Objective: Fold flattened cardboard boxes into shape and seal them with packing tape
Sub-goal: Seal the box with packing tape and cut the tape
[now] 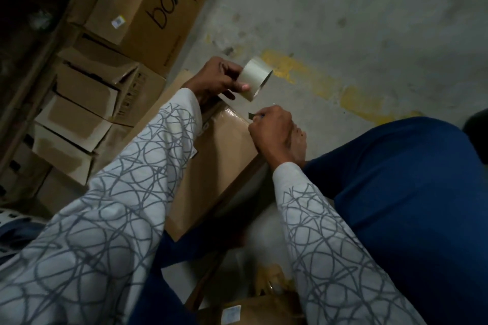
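Note:
A brown cardboard box [211, 171] lies in front of me between my arms, with glossy tape across its far end. My left hand [214, 80] grips a roll of clear packing tape [254, 79] just above the box's far edge. My right hand [272, 129] is curled at the box's far right corner and pinches a small dark blade or cutter [252, 115] near the tape. Whether a strip runs from the roll to the box is hard to tell. My patterned sleeves hide much of the box.
A large box printed "boat" [148, 8] and several stacked open cardboard boxes [87, 113] stand at the left. Grey concrete floor with yellow paint marks [330, 82] spreads ahead. My blue-trousered knee [409, 192] is at the right. Another box with a label [237, 311] lies near me.

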### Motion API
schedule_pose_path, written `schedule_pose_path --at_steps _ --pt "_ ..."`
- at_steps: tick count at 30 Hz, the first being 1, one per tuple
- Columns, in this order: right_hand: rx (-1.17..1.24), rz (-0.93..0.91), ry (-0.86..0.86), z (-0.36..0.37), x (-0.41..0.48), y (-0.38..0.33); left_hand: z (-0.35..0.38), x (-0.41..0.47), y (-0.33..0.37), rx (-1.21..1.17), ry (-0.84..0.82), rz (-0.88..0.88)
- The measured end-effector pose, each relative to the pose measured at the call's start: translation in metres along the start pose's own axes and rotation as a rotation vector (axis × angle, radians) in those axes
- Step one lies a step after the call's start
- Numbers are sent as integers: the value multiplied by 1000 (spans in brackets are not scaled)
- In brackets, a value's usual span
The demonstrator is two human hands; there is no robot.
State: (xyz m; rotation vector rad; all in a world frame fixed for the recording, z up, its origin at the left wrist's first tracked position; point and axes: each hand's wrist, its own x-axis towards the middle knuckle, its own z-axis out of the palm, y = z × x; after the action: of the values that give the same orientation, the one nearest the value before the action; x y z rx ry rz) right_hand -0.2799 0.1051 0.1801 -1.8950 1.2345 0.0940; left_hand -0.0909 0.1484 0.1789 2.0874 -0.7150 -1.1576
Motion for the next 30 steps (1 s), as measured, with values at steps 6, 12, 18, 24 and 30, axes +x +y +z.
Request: schedule_pose_path --at_steps 6,12,18,24,30 --pt "730 325 168 8 1 8 5 -1 1 -26 20 14" --pt "1163 382 -63 -11 34 -24 -1 -8 2 -78 -18 53" --pt "1095 285 -105 -4 47 -31 -6 -15 -7 -97 57 52" --pt "954 261 -87 10 52 -19 -7 -18 -16 117 75 -79" --pt "862 206 -88 8 55 -24 7 -12 3 -11 100 -242"
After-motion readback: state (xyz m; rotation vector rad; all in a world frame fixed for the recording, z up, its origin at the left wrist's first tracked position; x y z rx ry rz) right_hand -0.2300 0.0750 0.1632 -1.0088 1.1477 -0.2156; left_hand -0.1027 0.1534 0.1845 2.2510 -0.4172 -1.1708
